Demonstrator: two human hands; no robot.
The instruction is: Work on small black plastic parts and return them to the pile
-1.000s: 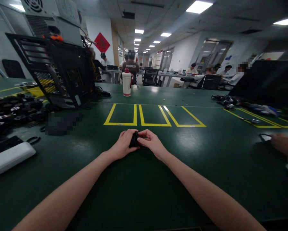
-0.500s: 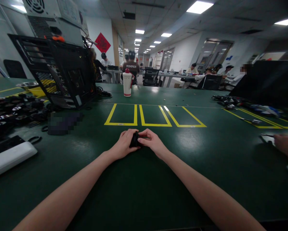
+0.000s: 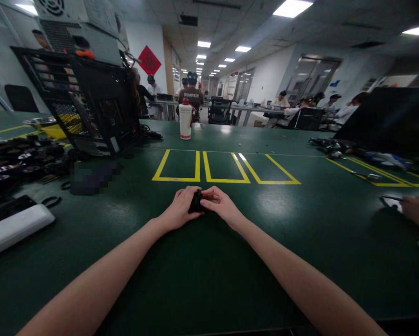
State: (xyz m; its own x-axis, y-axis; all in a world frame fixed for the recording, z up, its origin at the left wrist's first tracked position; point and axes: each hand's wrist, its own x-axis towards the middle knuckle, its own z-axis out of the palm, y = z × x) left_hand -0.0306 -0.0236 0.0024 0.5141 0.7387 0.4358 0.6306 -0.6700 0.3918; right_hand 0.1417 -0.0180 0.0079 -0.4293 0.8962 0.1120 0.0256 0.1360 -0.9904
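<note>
**Head view: two hands close on a small black part over the green tabletop**

Head view shows both bare forearms reaching forward across the dark green matte tabletop (image 3: 209,280), meeting at its middle. The left hand (image 3: 179,210) and the right hand (image 3: 219,205) press in from either side on a small black, roughly block-shaped part (image 3: 196,201), which sits between them just above or on the tabletop; which of the two cannot be told. The left fingers are curled shut around the part's near side; the right fingers are pinched closed on its right edge, thumb and forefinger tips together. Much of the part is hidden by the fingers, so its make is unclear.

To handle this well, a fair judgement is that the left hand should keep the part steady while the right works at the edge with small, controlled pressure, since so little of it is exposed to grip.

Just beyond the hands lie three yellow-taped rectangular outlines (image 3: 225,168). To the left, near, lies a white oblong bar (image 3: 15,228), then a heap of small black round parts (image 3: 17,161), and behind it an open black metal computer case (image 3: 90,109). At the right edge another person's hand (image 3: 417,212) rests by a small flat object. Farther back stands a white cup with a red lid (image 3: 185,121), and beyond it people sit at distant desks.
</note>
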